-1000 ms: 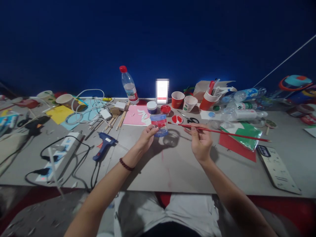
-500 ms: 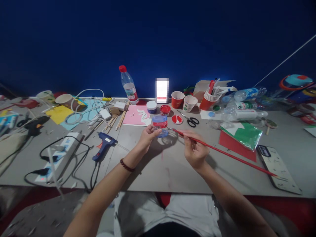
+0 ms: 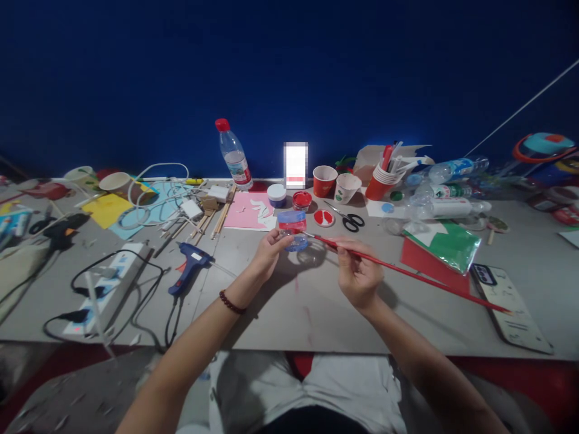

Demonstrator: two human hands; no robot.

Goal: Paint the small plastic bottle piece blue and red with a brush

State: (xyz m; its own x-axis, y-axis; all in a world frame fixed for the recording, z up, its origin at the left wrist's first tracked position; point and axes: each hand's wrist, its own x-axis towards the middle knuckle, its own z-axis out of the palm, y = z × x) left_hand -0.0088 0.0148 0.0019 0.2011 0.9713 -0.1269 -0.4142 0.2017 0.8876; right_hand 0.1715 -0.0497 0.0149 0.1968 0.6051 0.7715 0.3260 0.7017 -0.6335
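The container (image 3: 292,222) is in the left hand (image 3: 270,250), above the desk (image 3: 280,319); the brush (image 3: 423,278), in the right hand (image 3: 359,276), extends rightward. Left: glue gun (image 3: 190,266), then power strip (image 3: 107,296). Right: phone (image 3: 515,322), near front edge.

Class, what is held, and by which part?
Left hand: blue-and-red clear plastic cylinder, by its left side. Right hand: long red paintbrush, by its handle toward the tip.

Mostly reds and blues
At the left fingers (image 3: 284,242), a clear container (image 3: 293,226), blue at top and bottom with a red band; in the right fingers (image 3: 344,263), a red brush (image 3: 416,273); beyond both, pink paper (image 3: 237,218) with white shapes (image 3: 268,213), a white-lidded blue jar (image 3: 277,198), a red-and-white disc (image 3: 324,218)
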